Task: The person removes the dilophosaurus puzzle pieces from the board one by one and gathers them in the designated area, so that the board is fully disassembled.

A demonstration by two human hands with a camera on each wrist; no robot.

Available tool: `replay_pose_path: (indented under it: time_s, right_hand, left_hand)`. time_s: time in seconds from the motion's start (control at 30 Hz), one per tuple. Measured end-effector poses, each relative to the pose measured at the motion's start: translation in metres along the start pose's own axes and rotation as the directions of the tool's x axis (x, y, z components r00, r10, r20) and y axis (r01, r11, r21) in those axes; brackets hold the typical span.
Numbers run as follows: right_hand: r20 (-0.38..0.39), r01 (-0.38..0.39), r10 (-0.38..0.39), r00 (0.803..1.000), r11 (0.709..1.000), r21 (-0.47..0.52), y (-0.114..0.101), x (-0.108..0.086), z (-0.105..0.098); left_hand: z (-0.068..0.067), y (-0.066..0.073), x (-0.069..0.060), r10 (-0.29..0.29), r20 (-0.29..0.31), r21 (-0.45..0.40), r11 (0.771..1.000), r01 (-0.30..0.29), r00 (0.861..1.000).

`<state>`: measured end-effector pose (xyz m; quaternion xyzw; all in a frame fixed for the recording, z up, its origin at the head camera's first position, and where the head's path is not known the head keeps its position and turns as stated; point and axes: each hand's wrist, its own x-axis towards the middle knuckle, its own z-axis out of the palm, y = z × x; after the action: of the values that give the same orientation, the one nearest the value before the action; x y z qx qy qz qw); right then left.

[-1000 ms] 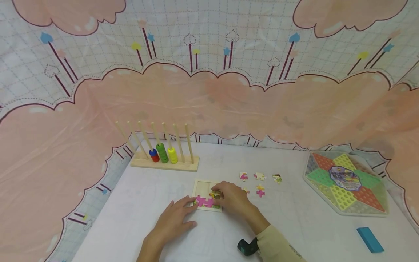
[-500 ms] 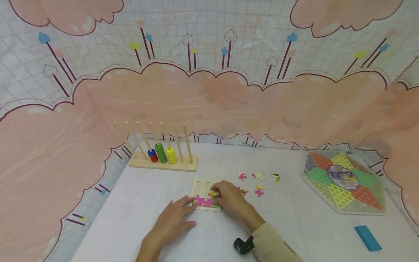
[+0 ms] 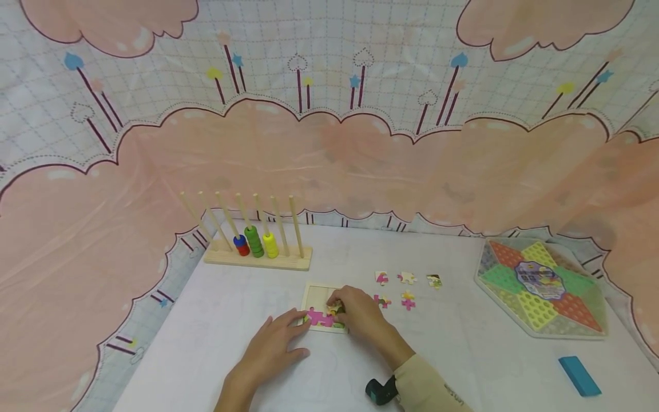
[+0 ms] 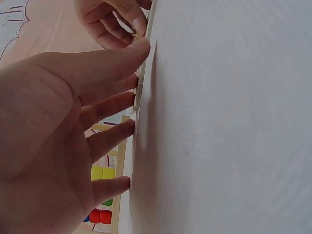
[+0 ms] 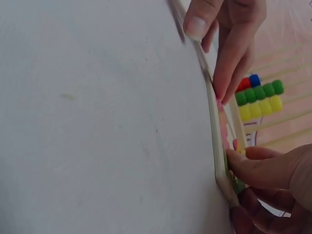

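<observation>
A shallow wooden puzzle tray [image 3: 315,290] lies on the table, with joined pink pieces [image 3: 319,318] along its near side. My right hand [image 3: 362,315] pinches a yellow and dark green piece [image 3: 334,309] over the tray's right part; its fingers hide some of the piece. In the right wrist view that hand [image 5: 273,180] is at the tray's edge. My left hand [image 3: 273,349] rests at the tray's left edge, fingers spread and nearly straight, fingertips touching the frame. In the left wrist view the left hand [image 4: 63,112] holds nothing.
Several loose puzzle pieces [image 3: 408,301] lie right of the tray. A wooden bead rack [image 3: 257,260] stands at the back left. A hexagonal game board [image 3: 540,280] and a blue block [image 3: 579,376] are at the right. A dark object [image 3: 380,391] lies by the right sleeve.
My right hand has shifted slightly left over the tray with the piece, uncovering more of the loose piece beside it. The left hand has stayed in place.
</observation>
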<state>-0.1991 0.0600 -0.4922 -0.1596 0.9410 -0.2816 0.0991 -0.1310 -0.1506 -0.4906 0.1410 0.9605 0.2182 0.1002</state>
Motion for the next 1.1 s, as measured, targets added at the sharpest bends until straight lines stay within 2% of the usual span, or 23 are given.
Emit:
replay_pose_path:
  time_s: [0.73, 0.97, 1.1]
  right_hand:
    - [-0.026, -0.015, 0.018, 0.999, 0.992, 0.124, 0.008, -0.002, 0.002]
    - [-0.043, -0.019, 0.03, 0.999, 0.972, 0.234, 0.013, -0.008, -0.011]
    - [-0.088, -0.021, 0.045, 0.995, 0.966, 0.257, 0.02, -0.013, -0.021]
  left_hand:
    - [-0.001, 0.001, 0.001, -0.015, 0.038, 0.005, 1.0, 0.015, 0.999]
    - [-0.001, 0.0, 0.001, -0.012, 0.029, 0.014, 1.0, 0.012, 1.0]
    - [-0.001, 0.001, 0.001, -0.015, 0.027, 0.017, 1.0, 0.015, 1.0]
